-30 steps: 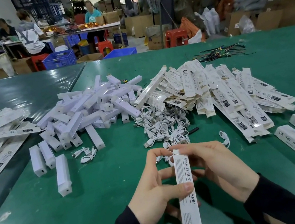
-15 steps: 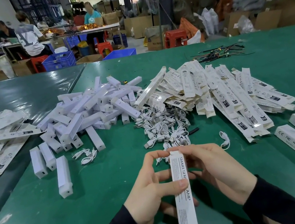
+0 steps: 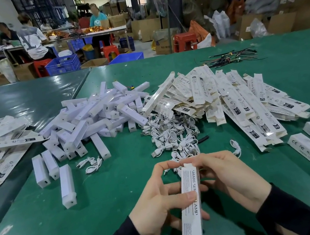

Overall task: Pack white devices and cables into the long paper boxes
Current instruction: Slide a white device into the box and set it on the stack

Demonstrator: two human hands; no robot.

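Across the green table (image 3: 267,76) in front of you, the stock lies in three heaps: flat white paper cartons (image 3: 236,103) to the right, white rectangular plastic devices (image 3: 92,118) to the left, and small coiled white cables (image 3: 171,135) between them, just beyond your hands. The long white printed paper box (image 3: 190,200) you hold runs away from you, near end low at your wrists, far end up at your fingertips (its long axis points toward the cable heap). Your left hand (image 3: 157,206) is clamped around its middle, thumb across the printed face. Your right hand (image 3: 229,178) is closed on the far end, fingers pinched at the small end flap (image 3: 187,166), which looks nearly tucked.
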